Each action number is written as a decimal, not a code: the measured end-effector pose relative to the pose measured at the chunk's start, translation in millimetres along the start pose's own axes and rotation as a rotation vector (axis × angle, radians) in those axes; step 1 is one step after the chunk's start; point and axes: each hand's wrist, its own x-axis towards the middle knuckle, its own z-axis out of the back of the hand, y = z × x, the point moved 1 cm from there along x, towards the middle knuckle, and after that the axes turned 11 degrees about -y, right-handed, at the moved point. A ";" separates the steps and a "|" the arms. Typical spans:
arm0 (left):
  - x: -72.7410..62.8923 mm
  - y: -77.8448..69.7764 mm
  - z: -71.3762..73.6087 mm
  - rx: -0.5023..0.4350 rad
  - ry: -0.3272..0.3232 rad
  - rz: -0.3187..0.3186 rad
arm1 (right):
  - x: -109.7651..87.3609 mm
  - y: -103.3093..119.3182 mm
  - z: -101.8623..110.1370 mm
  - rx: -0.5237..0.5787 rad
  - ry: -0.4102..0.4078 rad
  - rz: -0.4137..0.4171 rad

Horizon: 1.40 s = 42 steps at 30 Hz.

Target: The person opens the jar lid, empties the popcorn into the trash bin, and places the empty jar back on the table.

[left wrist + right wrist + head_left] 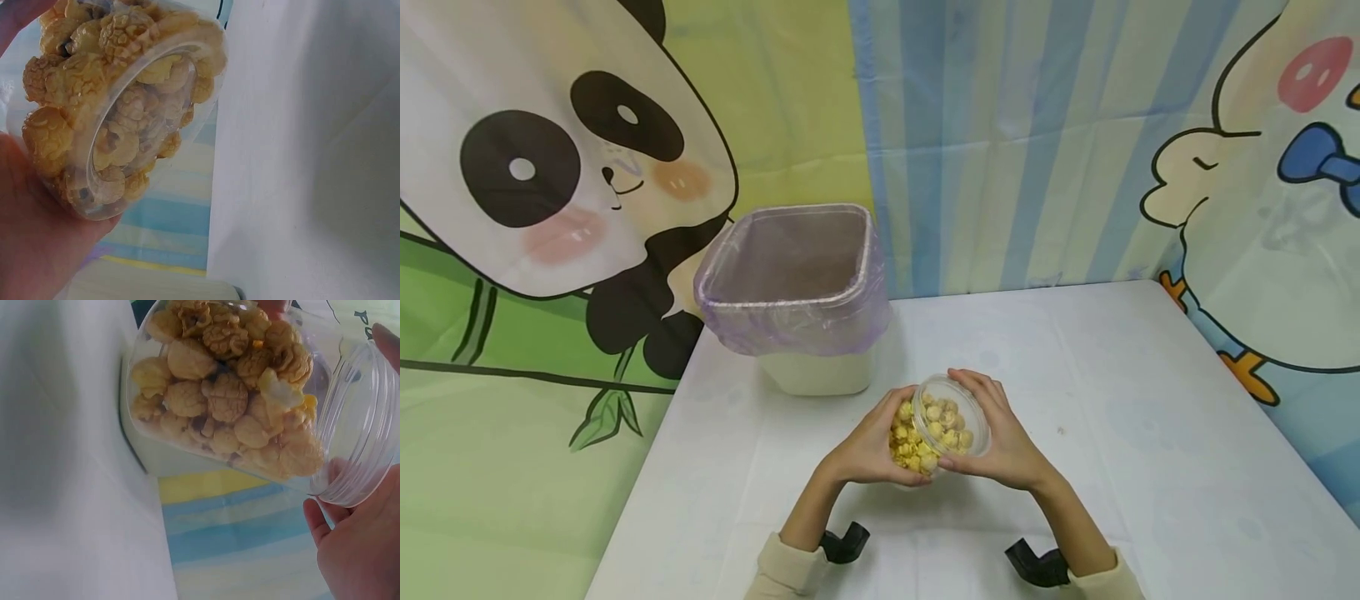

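Note:
Between the two hands is a clear plastic jar of popcorn, tilted and held above the white table. My left hand grips the jar's body, fingers on its far side and thumb at the near side. The fingers of my right hand curl round the clear round lid at the jar's mouth. In the right wrist view the lid sits on the jar, and yellowish popcorn fills much of the body. The left wrist view shows the jar's ringed base.
A pale bin with a purple plastic liner stands behind and left of the hands. The white table reaches printed curtains at the back and sides.

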 end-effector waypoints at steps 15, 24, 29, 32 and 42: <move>-2.5 44.2 -7.6 -0.156 0.177 -0.033 | -2.7 -1.8 7.3 0.145 0.185 0.057; -2.9 48.0 -6.6 -0.236 0.268 -0.051 | -2.3 -3.4 8.7 0.175 0.240 0.125; -1.8 46.4 -6.7 -0.193 0.198 -0.042 | -2.8 -7.1 10.4 0.142 0.169 0.078; -2.0 45.0 -7.6 -0.197 0.195 -0.039 | -3.4 -6.3 10.4 0.118 0.158 0.064; -3.4 42.0 -7.7 -0.358 0.329 -0.011 | -4.4 -3.4 9.6 0.185 0.227 0.099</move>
